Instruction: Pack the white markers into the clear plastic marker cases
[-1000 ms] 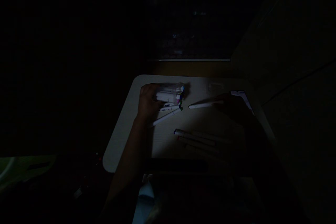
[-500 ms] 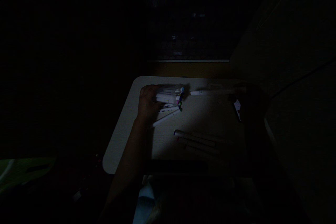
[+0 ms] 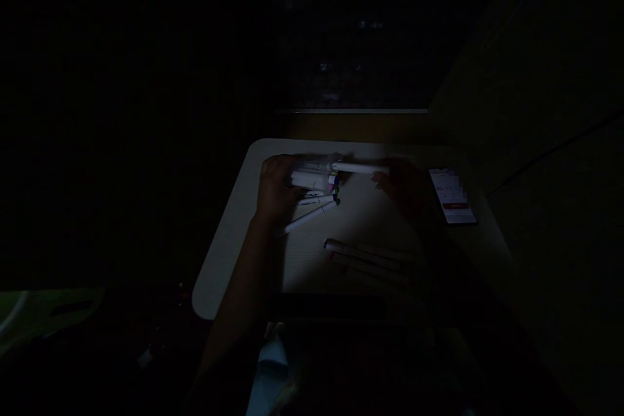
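The scene is very dark. My left hand (image 3: 273, 190) is closed around a clear container of white markers (image 3: 314, 177) lying on its side on a small pale table (image 3: 224, 253), coloured caps facing right. My right hand (image 3: 402, 183), in deep shadow, is closed on one white marker (image 3: 358, 169) whose left end reaches the container's mouth. A loose white marker (image 3: 309, 217) lies slanted just below the container. Three more markers (image 3: 363, 255) lie side by side nearer me.
A phone with a lit screen (image 3: 453, 196) lies on the table's right side. A dark flat object (image 3: 326, 307) rests along the table's near edge. A light ledge (image 3: 351, 110) runs behind the table. Everything around is nearly black.
My right hand has carried its marker up and then leftward, from mid-table to the container's mouth. The phone is now uncovered. My left hand has stayed on the container.
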A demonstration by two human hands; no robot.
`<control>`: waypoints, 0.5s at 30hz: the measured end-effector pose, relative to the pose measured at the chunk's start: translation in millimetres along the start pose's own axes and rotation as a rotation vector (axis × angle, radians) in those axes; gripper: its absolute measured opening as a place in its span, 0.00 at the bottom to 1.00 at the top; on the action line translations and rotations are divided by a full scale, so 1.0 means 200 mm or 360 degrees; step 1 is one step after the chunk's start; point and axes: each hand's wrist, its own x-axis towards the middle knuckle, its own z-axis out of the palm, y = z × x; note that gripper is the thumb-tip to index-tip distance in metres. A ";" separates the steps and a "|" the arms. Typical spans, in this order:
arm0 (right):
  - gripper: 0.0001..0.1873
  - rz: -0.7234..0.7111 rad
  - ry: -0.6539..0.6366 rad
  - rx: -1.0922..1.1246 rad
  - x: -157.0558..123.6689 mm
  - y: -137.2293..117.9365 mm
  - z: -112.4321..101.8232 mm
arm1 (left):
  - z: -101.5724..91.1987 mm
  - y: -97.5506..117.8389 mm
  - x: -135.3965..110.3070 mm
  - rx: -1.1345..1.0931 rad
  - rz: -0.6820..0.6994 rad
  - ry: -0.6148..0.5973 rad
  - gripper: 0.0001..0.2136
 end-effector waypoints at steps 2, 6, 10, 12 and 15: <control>0.16 0.0031 -0.0036 -0.0023 0.01 0.01 0.01 | 0.00 0.00 0.00 0.0012 -0.0014 -0.0020 0.25; 0.16 0.0028 -0.0008 -0.0061 0.02 0.03 0.03 | 0.00 0.00 0.00 0.0004 -0.0007 0.0006 0.25; 0.17 -0.0008 0.0021 0.0046 0.03 0.07 0.04 | 0.00 -0.01 0.00 0.0031 0.0020 0.0012 0.26; 0.17 -0.0017 0.0010 0.0083 0.02 0.08 0.03 | 0.00 -0.01 0.00 0.0045 0.0013 0.0010 0.26; 0.18 -0.0035 -0.0048 0.0096 0.02 0.09 0.02 | 0.00 -0.01 0.00 0.0035 0.0013 0.0000 0.26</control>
